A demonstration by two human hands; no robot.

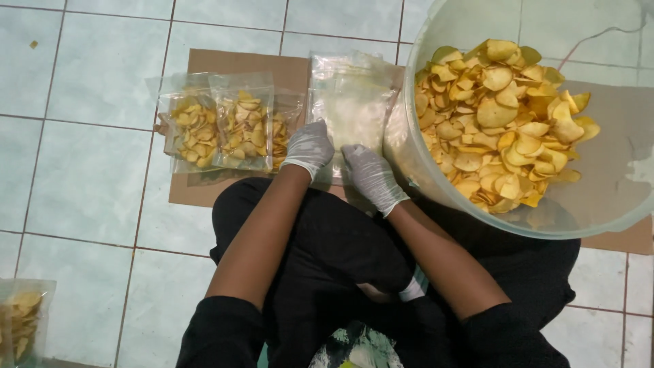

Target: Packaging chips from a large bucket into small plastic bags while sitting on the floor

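Head cam, looking down at a seated person in black, both hands in whitish gloves. Landmark = stack of empty clear pouches (351, 102) lying flat on a sheet of brown cardboard (238, 65) on the tiled floor (88, 204). Left hand (310, 146) sits on the stack's near-left corner, fingers together and curled down onto the plastic; can't tell if it's actually pinching a pouch or just pressing. Right hand (371, 176) is at the stack's near edge, just right of the left hand, fingers together and laid flat-ish, touching or v. close to the plastic; grip not readable either. Hands nearly touch each other. Right of the stack, touching or overlapping its right edge: big translucent tub (599, 211), tilted toward the cam, holding a heap of yellow chips (501, 123). Left of the stack, on the same cardboard: filled chip bags (225, 126), approx 3, overlapping in a row, nearest one just beside the left hand. Far from the stack, at the frame's bottom-left corner: one more filled bag (22, 320) on the floor, partly cut off.
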